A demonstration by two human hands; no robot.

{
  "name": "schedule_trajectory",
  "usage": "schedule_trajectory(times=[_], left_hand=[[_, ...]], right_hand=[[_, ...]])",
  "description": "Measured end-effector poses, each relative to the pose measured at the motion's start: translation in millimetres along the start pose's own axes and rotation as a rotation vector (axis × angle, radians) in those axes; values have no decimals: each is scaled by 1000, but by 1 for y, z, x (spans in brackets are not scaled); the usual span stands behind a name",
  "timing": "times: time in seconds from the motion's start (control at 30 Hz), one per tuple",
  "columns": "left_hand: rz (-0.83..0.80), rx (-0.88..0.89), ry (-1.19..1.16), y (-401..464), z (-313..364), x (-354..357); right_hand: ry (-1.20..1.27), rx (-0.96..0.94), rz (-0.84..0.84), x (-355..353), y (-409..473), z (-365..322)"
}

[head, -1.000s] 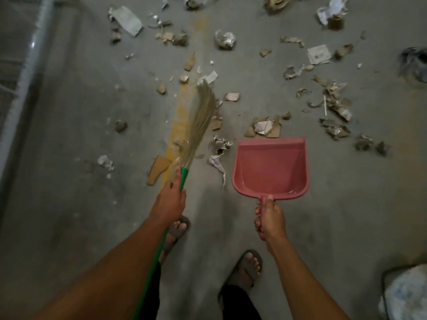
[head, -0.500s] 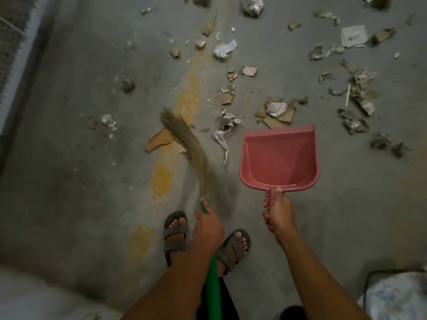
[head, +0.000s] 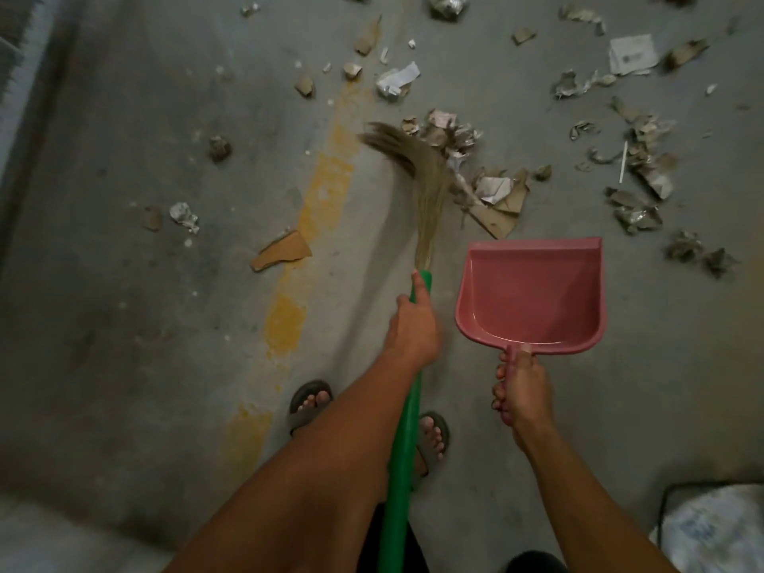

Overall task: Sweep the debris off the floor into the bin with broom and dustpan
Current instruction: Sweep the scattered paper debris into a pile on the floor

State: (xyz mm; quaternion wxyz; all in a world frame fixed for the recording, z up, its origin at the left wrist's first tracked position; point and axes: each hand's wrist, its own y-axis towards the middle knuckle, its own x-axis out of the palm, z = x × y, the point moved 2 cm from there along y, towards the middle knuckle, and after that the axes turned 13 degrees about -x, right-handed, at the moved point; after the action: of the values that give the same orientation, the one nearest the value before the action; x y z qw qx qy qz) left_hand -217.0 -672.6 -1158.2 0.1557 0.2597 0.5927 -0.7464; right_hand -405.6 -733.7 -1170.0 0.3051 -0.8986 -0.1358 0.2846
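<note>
Left hand (head: 413, 324) clenched on green-handled grass broom (head: 428, 188); right hand (head: 521, 390) grasping pink dustpan (head: 533, 295). Paper and cardboard pile (head: 488, 188) just beyond pan's open lip, right of bristles. Bin not identifiable.

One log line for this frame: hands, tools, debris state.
left hand: grips broom | right hand: grips dustpan | dustpan: no debris in it | scraps: heaped beside bristles, beyond pan lip
</note>
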Motion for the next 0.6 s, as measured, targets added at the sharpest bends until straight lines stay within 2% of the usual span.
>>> schedule_trajectory(times=[0.2, 0.43, 0.5, 0.6], left_hand=[[208, -68, -157, -18, -79, -17], [318, -432, -339, -37, -197, -3], [309, -530, -383, -31, -226, 8], [190, -616, -388, -13, -247, 22]], right_hand=[[11, -66, -91, 36, -19, -25], [-84, -142, -242, 90, -45, -33], [-107, -152, -283, 104, -51, -30], [-134, -161, -331, 120, -58, -22]])
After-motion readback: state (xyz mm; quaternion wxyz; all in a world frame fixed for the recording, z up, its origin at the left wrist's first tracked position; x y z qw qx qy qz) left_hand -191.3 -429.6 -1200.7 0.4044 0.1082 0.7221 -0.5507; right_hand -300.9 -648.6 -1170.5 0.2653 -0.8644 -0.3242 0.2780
